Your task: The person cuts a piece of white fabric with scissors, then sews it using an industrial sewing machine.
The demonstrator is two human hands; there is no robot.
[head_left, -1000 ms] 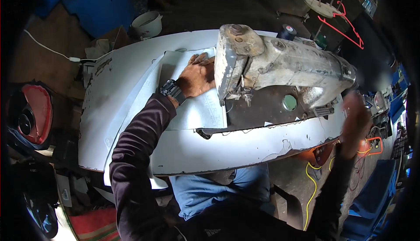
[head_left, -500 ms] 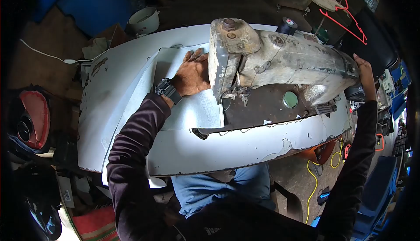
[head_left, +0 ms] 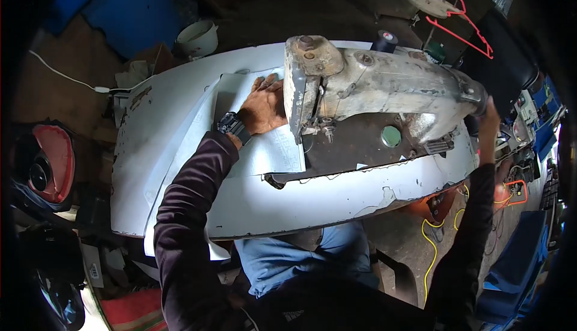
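My left hand [head_left: 263, 110] lies flat, fingers apart, on a pale, shiny sheet of material [head_left: 258, 158] left of the sewing machine's needle area. The sheet has faint printed lettering, and a long flap of it [head_left: 180, 174] runs down over the table's front edge. An old, worn sewing machine [head_left: 384, 84] stands in front of me, its head partly covering my left fingertips' side. At its right end my right hand [head_left: 490, 123] is against the handwheel [head_left: 479, 100]; its fingers are mostly hidden and blurred.
The white table [head_left: 336, 196] has chipped edges. A black thread spool [head_left: 384, 42] sits behind the machine, and a round green-topped piece [head_left: 390, 136] lies on its bed. A red hanger [head_left: 460, 34] hangs at the back right. A yellow cord [head_left: 431, 253] runs along the floor.
My right hand has shifted at the handwheel, with its fingers less visible now. My left hand stays flat on the sheet. The whole view has moved slightly.
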